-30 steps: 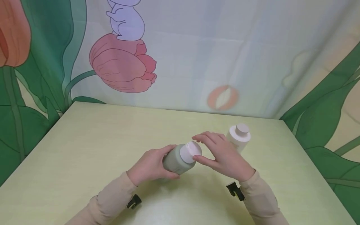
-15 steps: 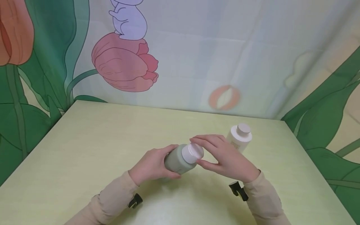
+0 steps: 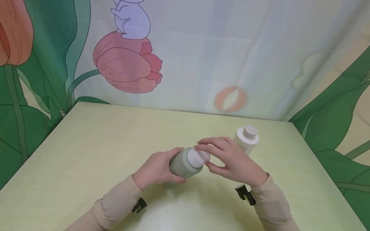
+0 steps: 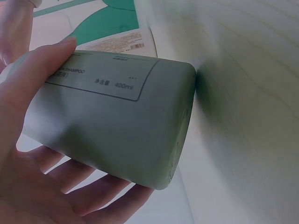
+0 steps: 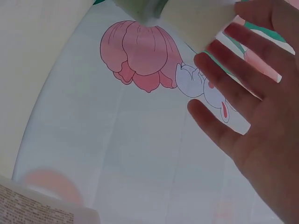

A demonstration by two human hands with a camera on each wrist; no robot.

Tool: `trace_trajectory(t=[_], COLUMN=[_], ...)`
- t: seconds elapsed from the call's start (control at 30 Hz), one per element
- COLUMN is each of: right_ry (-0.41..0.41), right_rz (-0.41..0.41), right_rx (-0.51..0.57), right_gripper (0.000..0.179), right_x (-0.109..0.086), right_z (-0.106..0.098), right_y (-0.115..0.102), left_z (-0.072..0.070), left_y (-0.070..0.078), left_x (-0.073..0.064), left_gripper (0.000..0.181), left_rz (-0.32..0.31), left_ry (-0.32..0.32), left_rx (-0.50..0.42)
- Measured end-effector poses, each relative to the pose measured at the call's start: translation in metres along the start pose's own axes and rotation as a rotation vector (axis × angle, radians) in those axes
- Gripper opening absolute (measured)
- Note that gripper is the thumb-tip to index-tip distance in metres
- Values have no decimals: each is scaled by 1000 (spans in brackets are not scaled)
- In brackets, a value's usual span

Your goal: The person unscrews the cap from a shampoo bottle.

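My left hand (image 3: 157,168) grips a grey-green shampoo bottle (image 3: 182,163) around its body, tilted with its white cap (image 3: 196,157) toward the right. In the left wrist view, the thumb lies over the printed label of the shampoo bottle (image 4: 117,112) and the fingers curl beneath it. My right hand (image 3: 229,160) pinches the cap's edge with thumb and fingertips. From the right wrist, the cap (image 5: 196,21) shows at the top, the thumb at its end and the other fingers of the right hand (image 5: 261,98) spread beside it.
A white bottle with a white cap (image 3: 247,138) stands upright behind the right hand, partly hidden by it. The pale yellow-green table (image 3: 101,138) ends at a printed curtain (image 3: 188,64) with tulips and a rabbit. Both sleeves carry a small black clip-like device (image 3: 245,194).
The right hand's fingertips have closed in on the cap and now cover its far edge. The shampoo bottle has shifted slightly right, still in the left hand.
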State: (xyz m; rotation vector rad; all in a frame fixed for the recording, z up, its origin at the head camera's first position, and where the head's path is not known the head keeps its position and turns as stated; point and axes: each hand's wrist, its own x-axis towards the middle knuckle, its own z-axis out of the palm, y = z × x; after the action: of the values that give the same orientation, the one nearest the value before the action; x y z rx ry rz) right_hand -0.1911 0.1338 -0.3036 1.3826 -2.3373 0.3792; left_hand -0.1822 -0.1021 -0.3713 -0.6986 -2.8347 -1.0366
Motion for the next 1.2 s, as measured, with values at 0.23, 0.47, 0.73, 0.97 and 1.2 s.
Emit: trace_trajectory(t=[0.23,0.47,0.73,0.97,1.2], right_ry=[29,40,-3,16,37], right_rz=[110,83,27,166,60], right_rx=[-2,-11,59,110,115], right_gripper=[47,39,52,46,33], right_x=[1,2,1,1,1], right_z=[0,6,4,4,5], right_y=[0,-1,1,1,2], left_z=[-1,-2,-1,2,1], left_y=[-1,-2,-2,-2,-1], left_x=[0,-1,-1,0,-1], left_gripper=[73,73,73,73,73], left_rz=[-5,-10,-7,-1,-8], left_ry=[-1,-3,-3,-6,-3], left_rx=[9,9,3,6,2])
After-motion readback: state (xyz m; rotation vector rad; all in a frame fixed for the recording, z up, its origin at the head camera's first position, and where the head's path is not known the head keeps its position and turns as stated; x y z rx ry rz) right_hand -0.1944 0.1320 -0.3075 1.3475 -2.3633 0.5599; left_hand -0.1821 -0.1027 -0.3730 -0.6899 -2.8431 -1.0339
